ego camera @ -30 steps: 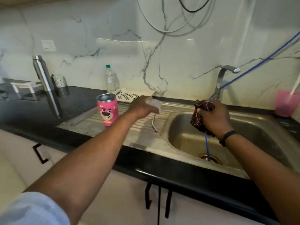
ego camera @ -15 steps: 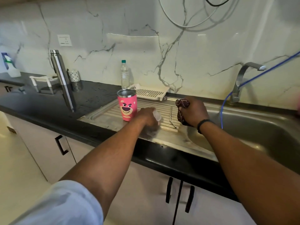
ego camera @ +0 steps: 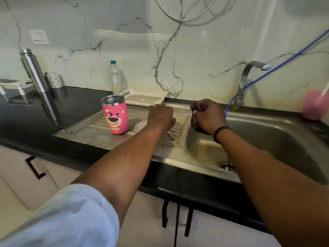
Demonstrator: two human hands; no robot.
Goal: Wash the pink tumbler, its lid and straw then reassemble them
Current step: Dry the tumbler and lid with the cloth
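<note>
- Pink tumbler (ego camera: pixel 115 116): upright on the ribbed steel drainboard (ego camera: pixel 99 125), left of centre frame; open mouth, no lid on it; bear face toward the camera.
- Lid (ego camera: pixel 140 126): a pale translucent piece lies on the drainboard just right of the tumbler's base, partly covered by the left wrist; detail blurred.
- Straw (ego camera: pixel 170 135): only a short metal end shows on the ribs below the left hand; the rest is hidden by the hand.
- Left hand (ego camera: pixel 161 117): centre frame, low over the drainboard, fingers curled downward; whether it grips the straw or anything else cannot be told, as the hand covers it.
- Right hand (ego camera: pixel 208 116): right of centre, over the edge of the sink (ego camera: pixel 277 139), clenched round a dark patterned cloth (ego camera: pixel 196 113).
- Blue hose (ego camera: pixel 284 64): runs from upper right of frame, past the tap (ego camera: pixel 243 84), down behind the right hand to the drain.
- Behind the drainboard: a white perforated tray (ego camera: pixel 144 98) and a clear plastic bottle (ego camera: pixel 115 77) with a green cap, against the marble wall.
- Left of frame on the black bench (ego camera: pixel 74 104): a tall steel flask (ego camera: pixel 33 70), a spotted holder (ego camera: pixel 56 81) and a white rack (ego camera: pixel 12 86).
- Far right edge: a blurred pink cup (ego camera: pixel 314 105) beside the sink.
</note>
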